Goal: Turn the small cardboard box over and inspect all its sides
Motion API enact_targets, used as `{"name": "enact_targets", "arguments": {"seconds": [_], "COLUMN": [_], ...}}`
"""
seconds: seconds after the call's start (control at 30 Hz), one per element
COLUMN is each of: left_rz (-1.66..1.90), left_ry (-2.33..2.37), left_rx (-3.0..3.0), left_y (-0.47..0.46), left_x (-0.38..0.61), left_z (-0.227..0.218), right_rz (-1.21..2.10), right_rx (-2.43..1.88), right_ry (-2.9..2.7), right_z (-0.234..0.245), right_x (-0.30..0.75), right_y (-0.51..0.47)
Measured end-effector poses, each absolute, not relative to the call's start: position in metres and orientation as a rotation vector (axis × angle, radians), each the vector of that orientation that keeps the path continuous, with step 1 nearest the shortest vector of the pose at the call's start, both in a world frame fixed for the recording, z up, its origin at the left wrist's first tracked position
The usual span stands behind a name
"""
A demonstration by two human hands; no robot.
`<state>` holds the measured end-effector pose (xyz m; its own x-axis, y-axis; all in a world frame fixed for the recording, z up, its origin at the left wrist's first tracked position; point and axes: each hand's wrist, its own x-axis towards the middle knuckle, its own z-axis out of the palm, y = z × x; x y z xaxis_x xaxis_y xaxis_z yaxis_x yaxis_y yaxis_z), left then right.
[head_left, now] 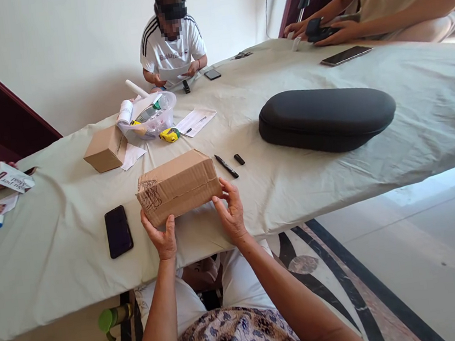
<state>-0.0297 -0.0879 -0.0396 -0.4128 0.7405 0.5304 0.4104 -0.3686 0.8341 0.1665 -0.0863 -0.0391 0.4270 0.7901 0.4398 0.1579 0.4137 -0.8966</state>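
Observation:
A brown cardboard box [179, 184] is held between my two hands above the near edge of the cloth-covered table. Black scribbles mark its left end. My left hand [163, 236] grips the lower left corner, thumb on the near side. At the right end, my right hand [231, 206] has its thumb and fingers closed round the edge. Just right of the box lie a black marker [226, 166] and its separate cap [239, 159]. A dark phone [119, 231] rests on the cloth to the left of my left hand.
Beyond the box are a second cardboard box [104, 148], a filled plastic basket [173, 102], a yellow tape measure [169, 135] and a printed sheet [200, 120]. A long black case [327, 119] stands right. Other people sit around the table. A green-capped bottle [108, 319] is below.

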Motion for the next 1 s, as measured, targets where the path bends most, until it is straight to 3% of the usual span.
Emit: {"name": "enact_targets", "arguments": {"seconds": [0.3,1.0], "left_rz": [1.962,1.809], "left_ry": [1.668,1.718], "left_rx": [1.523,1.471], "left_y": [-0.090,-0.078], "left_x": [-0.022,-0.016], "left_z": [-0.042,-0.028], "right_rz": [0.173,0.410], "right_rx": [-1.127,-1.231], "right_ry": [-1.227,-1.142], "right_z": [-0.041,-0.027], "right_x": [0.162,0.153], "right_y": [-0.090,-0.075]}}
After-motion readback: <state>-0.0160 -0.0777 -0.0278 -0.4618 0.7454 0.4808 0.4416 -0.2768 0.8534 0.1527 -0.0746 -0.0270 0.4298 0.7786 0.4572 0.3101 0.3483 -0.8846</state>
